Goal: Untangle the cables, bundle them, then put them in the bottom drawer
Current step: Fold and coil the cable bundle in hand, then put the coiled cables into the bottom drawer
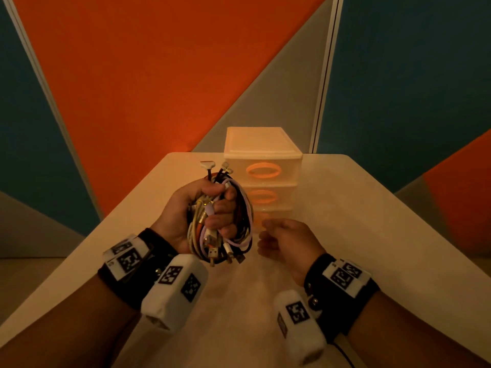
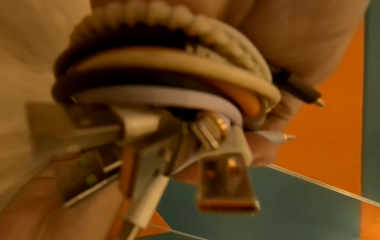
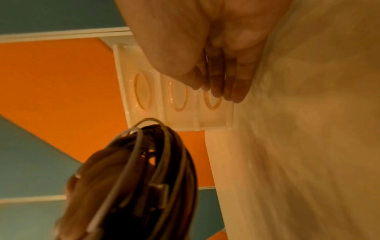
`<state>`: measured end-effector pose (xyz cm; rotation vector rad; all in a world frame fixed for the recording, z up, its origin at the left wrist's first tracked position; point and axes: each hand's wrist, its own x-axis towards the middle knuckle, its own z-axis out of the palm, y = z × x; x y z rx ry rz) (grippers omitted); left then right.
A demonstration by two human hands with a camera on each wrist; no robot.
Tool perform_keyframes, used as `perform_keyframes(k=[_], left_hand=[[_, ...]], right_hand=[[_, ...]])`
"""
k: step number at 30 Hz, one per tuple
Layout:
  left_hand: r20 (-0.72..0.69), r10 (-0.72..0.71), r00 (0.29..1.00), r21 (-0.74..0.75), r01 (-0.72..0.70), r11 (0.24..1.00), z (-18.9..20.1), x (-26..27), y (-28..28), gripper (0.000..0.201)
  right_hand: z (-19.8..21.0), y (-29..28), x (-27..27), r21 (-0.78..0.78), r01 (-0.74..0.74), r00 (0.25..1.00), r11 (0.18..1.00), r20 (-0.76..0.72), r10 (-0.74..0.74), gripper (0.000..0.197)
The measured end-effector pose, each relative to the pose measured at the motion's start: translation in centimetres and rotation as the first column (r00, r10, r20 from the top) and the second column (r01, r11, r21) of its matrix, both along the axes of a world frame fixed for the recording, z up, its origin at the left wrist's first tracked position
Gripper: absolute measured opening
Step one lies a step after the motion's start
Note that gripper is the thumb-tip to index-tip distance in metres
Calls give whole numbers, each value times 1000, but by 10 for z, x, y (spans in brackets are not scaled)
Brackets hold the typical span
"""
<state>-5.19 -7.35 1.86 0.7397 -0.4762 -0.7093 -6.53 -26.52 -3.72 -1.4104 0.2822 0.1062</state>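
Note:
My left hand (image 1: 214, 200) grips a coiled bundle of cables (image 1: 239, 221) in black, white, lilac, orange and yellow, held upright above the table. USB plugs (image 2: 226, 180) hang from the bundle's near end, and small plugs stick out at the far end. To the right of the bundle, my right hand (image 1: 265, 235) is empty with relaxed fingers (image 3: 236, 87). It hovers just in front of the bottom drawer (image 3: 213, 113) of a translucent three-drawer unit (image 1: 263, 155). All three drawer fronts sit flush, each with an orange oval handle.
The drawer unit stands at the far middle of a pale table (image 1: 372, 221). Behind the table rise orange, teal and grey wall panels (image 1: 159, 75). The table's left edge runs diagonally close by my left forearm.

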Motion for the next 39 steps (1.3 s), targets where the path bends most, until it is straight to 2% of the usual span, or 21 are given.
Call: perform_keyframes(k=[5, 9, 14, 17, 27, 31, 34, 39], left_hand=[[-10, 60, 998, 23, -59, 998, -12, 15, 3, 11], [-14, 40, 999, -5, -41, 999, -20, 21, 12, 9], [-14, -12, 1000, -59, 11, 998, -27, 24, 24, 14], [4, -15, 1000, -74, 16, 997, -30, 23, 27, 15], [-5, 9, 1000, -126, -9, 992, -28, 21, 40, 19], [3, 67, 998, -130, -66, 989, -24, 20, 46, 15], [21, 134, 991, -140, -130, 982, -23, 20, 50, 12], [5, 115, 993, -188, -112, 976, -20, 21, 54, 17]], right_hand=[[-9, 3, 18, 194, 78, 992, 978, -114, -57, 10], [-10, 11, 27, 358, 101, 990, 928, -128, -58, 15], [-13, 26, 40, 485, 141, 981, 863, -189, -54, 21], [-14, 34, 46, 493, 175, 977, 852, -193, -89, 21], [-16, 38, 45, 368, 183, 975, 911, -185, -121, 26], [-15, 30, 32, 250, 123, 980, 960, -186, -77, 48], [-14, 31, 12, 339, 152, 975, 928, -208, -84, 34], [-14, 39, -39, 446, 176, 975, 878, -201, -94, 16]])
